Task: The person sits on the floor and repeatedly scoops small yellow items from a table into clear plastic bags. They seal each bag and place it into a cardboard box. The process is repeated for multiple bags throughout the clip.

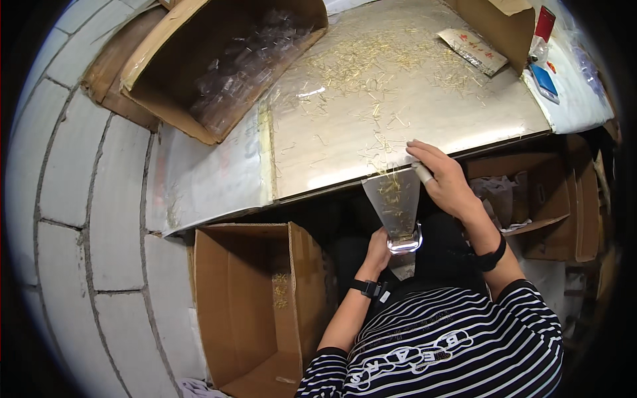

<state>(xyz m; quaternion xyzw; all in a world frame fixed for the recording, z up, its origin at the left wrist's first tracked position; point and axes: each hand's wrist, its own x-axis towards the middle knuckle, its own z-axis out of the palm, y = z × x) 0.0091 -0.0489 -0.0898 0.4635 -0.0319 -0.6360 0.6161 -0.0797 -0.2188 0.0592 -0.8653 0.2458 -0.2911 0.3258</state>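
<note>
Many small gold wire hooks [378,56] lie scattered over the tabletop [464,109]. At its front edge a translucent plastic chute [411,192], wide on top and narrowing downward, carries more of these hooks. Its lower end meets a clear plastic container [406,247] with shiny edges. My left hand [378,251] is closed at the side of that container, its fingers partly hidden. My right hand [446,178] is open beside the chute's top, fingers stretched over the table edge and one digit wrapped in pale tape. Nothing shows in its grasp.
A cardboard box of clear plastic containers [242,69] lies tipped at the back left. Below the table stands another cardboard box [245,312] with some hooks inside. A printed packet [472,51] and a blue box [544,83] are at the right. More cardboard [554,232] stands beside my right arm.
</note>
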